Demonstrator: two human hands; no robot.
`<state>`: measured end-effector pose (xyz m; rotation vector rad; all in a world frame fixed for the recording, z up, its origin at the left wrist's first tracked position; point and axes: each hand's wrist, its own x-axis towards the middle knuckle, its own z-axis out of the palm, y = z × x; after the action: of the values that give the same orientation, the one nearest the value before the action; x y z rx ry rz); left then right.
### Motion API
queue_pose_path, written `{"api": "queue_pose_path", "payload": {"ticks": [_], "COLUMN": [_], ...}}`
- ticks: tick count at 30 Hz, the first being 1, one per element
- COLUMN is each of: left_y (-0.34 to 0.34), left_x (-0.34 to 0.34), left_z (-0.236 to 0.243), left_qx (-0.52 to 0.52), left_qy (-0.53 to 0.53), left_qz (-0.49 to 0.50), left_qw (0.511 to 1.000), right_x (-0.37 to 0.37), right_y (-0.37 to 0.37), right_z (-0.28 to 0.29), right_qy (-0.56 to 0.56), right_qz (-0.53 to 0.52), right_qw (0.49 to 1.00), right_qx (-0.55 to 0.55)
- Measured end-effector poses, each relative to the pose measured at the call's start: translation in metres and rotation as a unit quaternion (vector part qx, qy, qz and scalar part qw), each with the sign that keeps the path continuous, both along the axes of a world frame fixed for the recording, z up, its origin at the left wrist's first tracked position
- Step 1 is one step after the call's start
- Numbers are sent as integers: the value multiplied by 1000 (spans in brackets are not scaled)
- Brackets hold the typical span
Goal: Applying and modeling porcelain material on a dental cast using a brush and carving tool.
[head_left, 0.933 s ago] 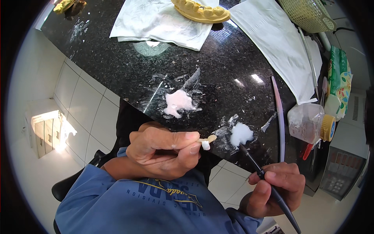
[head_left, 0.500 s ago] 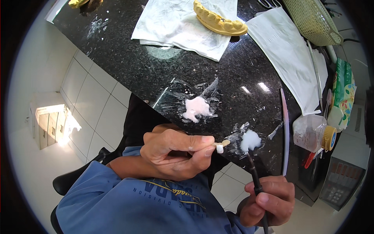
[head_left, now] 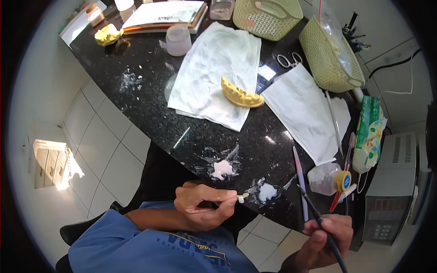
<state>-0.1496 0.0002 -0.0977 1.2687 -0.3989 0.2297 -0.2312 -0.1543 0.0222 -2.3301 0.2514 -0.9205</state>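
My left hand (head_left: 205, 205) is closed, pinching a small tan, tooth-like piece (head_left: 246, 195) with a white bit (head_left: 241, 199) on it between thumb and fingertips. It hovers at the near edge of the black counter. In my right hand (head_left: 330, 234) is a slim dark brush (head_left: 336, 249), held like a pen, its tip pointing up and left beside a pink-and-lilac stick (head_left: 300, 175). Between the hands, a white paste mound (head_left: 267, 193) lies smeared on the counter. Farther left sits a pale pink mound (head_left: 223, 169). A yellow dental cast (head_left: 241, 96) rests on a white paper towel (head_left: 209, 59).
A yellow-capped jar (head_left: 324, 178) lies at the right near a green-and-white soft pack (head_left: 369, 132). Scissors (head_left: 290, 60) and woven baskets (head_left: 334, 57) stand behind another paper towel (head_left: 300, 109). A small jar (head_left: 178, 41) and a book (head_left: 161, 16) are at the back.
My view has shifted, showing more of the counter's back. The brush tip has left the white mound and moved right, beside the pink-and-lilac stick. My left hand keeps its pinch.
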Motion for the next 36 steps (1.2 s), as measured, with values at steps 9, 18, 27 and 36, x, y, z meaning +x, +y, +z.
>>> {"api": "queue_pose_path", "payload": {"ticks": [9, 18, 27, 36], "left_y": [6, 7, 14, 17], "left_x": [9, 11, 19, 23], "left_z": [6, 6, 1, 3], "left_qx": [-21, -29, 43, -20], "left_qy": [-36, -41, -177, -64], "left_qz": [-45, -71, -13, -90], "left_qw": [998, 996, 983, 994], "right_x": [168, 395, 465, 316], "right_y": [-6, 63, 95, 58], "right_z": [120, 121, 74, 128], "right_qy": [-19, 14, 118, -46], "right_qz": [179, 250, 253, 237], "right_qw": [983, 962, 923, 947], "right_qx": [38, -112, -264, -213]}}
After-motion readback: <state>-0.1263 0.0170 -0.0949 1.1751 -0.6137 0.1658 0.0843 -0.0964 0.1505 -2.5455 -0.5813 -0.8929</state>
